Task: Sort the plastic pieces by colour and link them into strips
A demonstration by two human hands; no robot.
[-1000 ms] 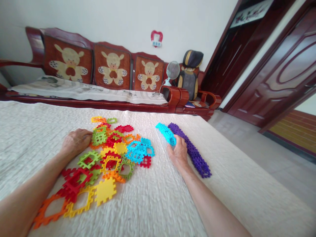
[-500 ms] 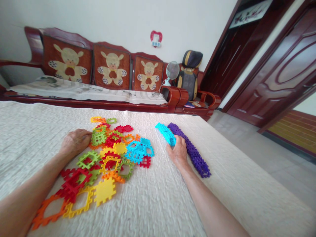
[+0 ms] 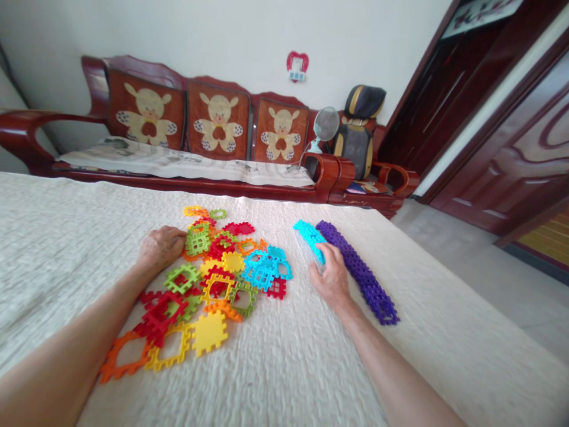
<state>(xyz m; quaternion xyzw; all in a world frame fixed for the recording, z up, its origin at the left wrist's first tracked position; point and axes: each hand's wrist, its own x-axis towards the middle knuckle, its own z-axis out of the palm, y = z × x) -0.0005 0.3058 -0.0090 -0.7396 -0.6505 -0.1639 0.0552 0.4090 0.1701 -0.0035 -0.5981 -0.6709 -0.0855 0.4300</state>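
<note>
My left hand [image 3: 162,246] rests on the cloth with fingers stretched out, its fingertips against the left edge of a loose pile of interlocking plastic building tiles [image 3: 220,284]. These are red, yellow, orange, green and blue, some solid and some with cut-out windows. My right hand [image 3: 332,274] is open, thumb apart, its fingertips at the near end of a row of light-blue tiles [image 3: 309,238]. Just right of that lies a longer row of purple tiles [image 3: 360,270], slanting toward me. A cluster of light-blue tiles [image 3: 267,267] sits on the pile's right side.
A white quilted cloth [image 3: 275,362] covers the table. Beyond its far edge stands a wooden sofa [image 3: 200,179] with bear-patterned cushions [image 3: 219,121]. A small fan [image 3: 326,124] and a chair with a padded back [image 3: 354,148] are at its right; a wooden door [image 3: 498,160] stands farther right.
My right thumb has come away from the light-blue row and the hand has opened. My left hand stays beside the pile. The whole view has shifted, so things appear farther right.
</note>
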